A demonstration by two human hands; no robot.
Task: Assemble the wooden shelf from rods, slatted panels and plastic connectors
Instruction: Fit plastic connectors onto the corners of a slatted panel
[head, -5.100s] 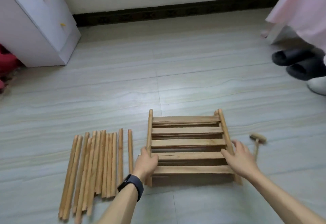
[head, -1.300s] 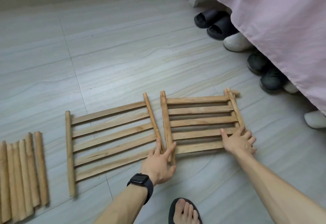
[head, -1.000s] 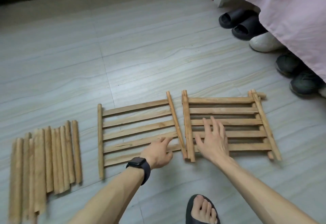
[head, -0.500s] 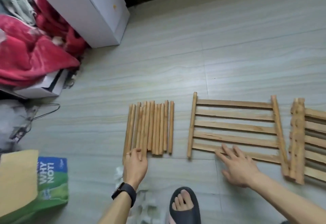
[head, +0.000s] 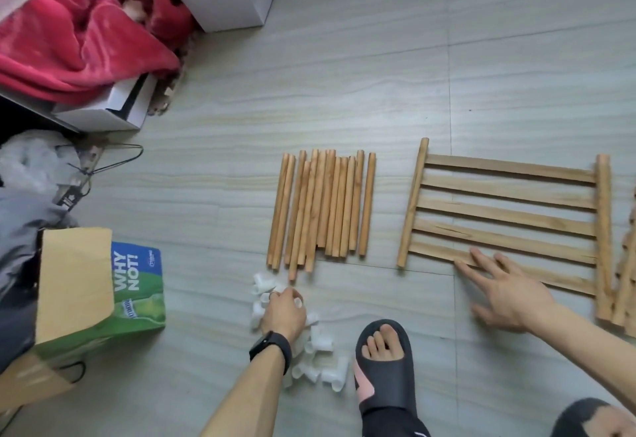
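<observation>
Left hand (head: 284, 312) curled over plastic connectors (head: 323, 343), just near of rods (head: 323, 209); cannot tell whether one is gripped. Right hand (head: 506, 292) spread wide, resting on slatted panel (head: 502, 216) at right. Risk: hasty grab scatters loose connectors.

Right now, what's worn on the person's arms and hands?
Both forearms are bare, no sleeves in view. The left hand has a black smartwatch on its wrist and a thin ring on one finger. The right hand wears nothing visible.

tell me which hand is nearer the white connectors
Left. The left hand is on the connectors; the right hand is off to their right, over the panel.
</observation>
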